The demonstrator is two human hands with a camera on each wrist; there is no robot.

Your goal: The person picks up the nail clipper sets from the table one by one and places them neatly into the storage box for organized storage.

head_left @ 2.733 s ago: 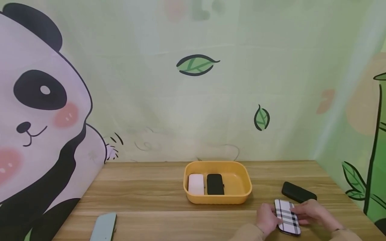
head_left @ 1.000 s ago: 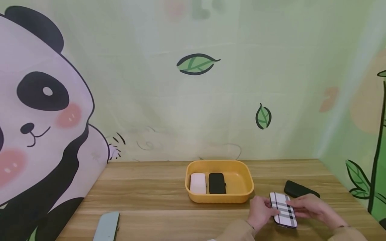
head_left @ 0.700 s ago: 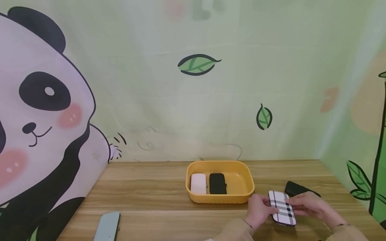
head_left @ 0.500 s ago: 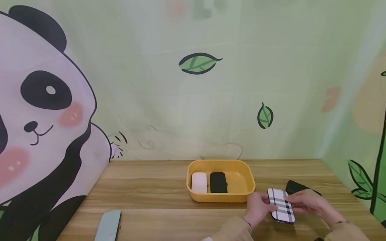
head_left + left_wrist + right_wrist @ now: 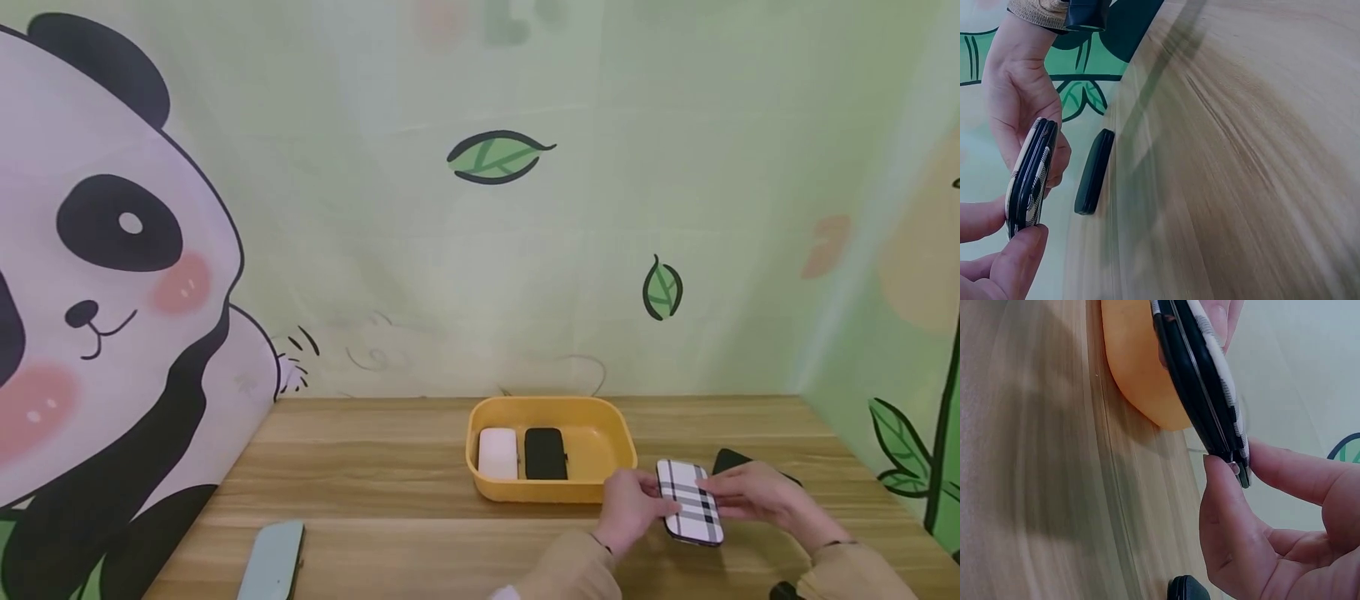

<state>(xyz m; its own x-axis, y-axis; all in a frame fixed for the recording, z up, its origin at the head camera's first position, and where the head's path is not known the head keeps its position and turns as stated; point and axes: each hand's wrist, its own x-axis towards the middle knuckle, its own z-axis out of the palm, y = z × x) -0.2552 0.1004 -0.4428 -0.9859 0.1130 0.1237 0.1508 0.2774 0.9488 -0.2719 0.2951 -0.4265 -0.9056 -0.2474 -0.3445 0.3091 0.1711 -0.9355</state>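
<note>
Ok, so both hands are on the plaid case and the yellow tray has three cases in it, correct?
Not quite: the yellow tray has two cases in it, not three. The head view shows a pale pink case and a black case. The left hand and right hand are both on the plaid case.

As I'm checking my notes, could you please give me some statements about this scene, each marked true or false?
1. The left hand and right hand both hold the plaid case. True.
2. In the head view, the pink case is left of the black case in the tray. True.
3. The tray holds three cases. False: it holds two.
4. The blue case is inside the tray. False: the blue case lies on the table.
5. In the head view, the right hand hides part of the other black case. True.
</note>
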